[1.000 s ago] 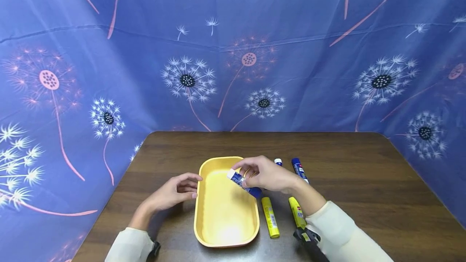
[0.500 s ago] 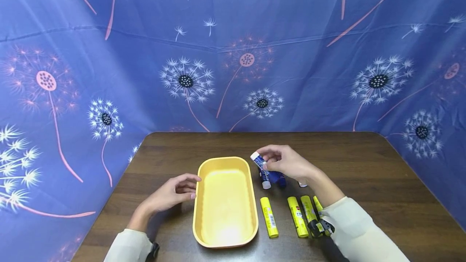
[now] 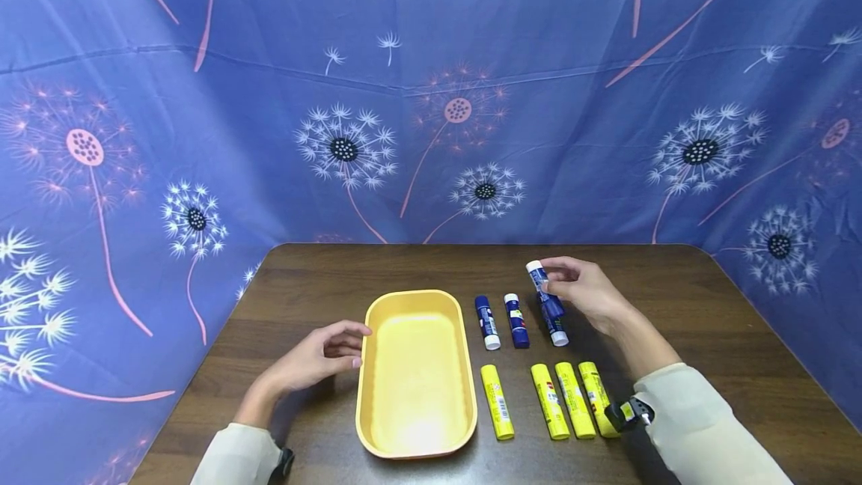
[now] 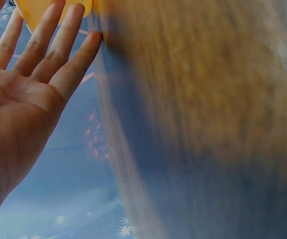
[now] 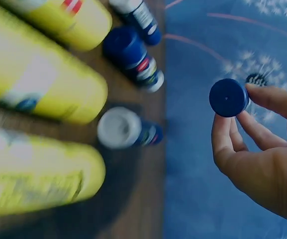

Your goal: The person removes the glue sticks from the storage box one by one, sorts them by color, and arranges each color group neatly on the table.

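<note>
My right hand (image 3: 584,289) pinches a blue glue stick (image 3: 538,275) with a white end, between thumb and fingers. In the right wrist view its round blue end (image 5: 227,97) faces the camera. The held stick overlaps another blue glue stick (image 3: 558,331) lying on the table below it. Two more lie to its left, one with a blue top (image 3: 488,322) and one with a white top (image 3: 516,320). My left hand (image 3: 316,356) has loosely extended fingers, its fingertips right at the left rim of a yellow tray (image 3: 364,388). The left wrist view shows the palm (image 4: 21,107) holding nothing.
Several yellow glue sticks lie in a row nearer me, one beside the tray (image 3: 497,402) and the others grouped further right, including a middle one (image 3: 575,400). All rest on a brown wooden table (image 3: 700,335), with a blue dandelion-print cloth (image 3: 572,171) behind.
My right hand has carried the glue stick from over the tray rightward and away from me, past the other blue sticks. My left hand has stayed at the tray's rim.
</note>
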The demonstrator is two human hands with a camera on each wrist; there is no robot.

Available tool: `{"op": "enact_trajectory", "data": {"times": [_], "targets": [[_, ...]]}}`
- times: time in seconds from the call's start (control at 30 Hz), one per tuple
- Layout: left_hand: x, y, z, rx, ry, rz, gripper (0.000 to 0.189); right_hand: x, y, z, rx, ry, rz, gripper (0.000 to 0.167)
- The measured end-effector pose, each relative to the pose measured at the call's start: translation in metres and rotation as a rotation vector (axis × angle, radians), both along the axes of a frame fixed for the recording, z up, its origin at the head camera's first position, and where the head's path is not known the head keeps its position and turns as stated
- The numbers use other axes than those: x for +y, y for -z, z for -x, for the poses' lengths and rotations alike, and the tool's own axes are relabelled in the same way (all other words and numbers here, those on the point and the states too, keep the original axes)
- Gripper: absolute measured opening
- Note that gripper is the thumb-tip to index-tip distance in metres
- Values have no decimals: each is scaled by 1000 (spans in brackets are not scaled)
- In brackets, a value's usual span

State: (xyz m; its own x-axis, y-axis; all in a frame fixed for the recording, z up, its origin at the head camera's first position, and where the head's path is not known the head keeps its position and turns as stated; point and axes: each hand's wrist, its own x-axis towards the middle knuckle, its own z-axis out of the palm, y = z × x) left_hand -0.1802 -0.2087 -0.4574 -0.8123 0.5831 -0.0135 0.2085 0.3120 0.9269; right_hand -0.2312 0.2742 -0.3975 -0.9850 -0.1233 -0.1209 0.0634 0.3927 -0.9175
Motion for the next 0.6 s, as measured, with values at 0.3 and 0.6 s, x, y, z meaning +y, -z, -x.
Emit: {"op": "enact_trajectory", "data": {"times": [0.3,0.6], "targets": [[0,-1,0,-2,-6,3,49,33,23,1,-23,110,-97,58],[0,-1,1,-9,-12,13,50,51,46,-8,-110,169,-183,57]]}}
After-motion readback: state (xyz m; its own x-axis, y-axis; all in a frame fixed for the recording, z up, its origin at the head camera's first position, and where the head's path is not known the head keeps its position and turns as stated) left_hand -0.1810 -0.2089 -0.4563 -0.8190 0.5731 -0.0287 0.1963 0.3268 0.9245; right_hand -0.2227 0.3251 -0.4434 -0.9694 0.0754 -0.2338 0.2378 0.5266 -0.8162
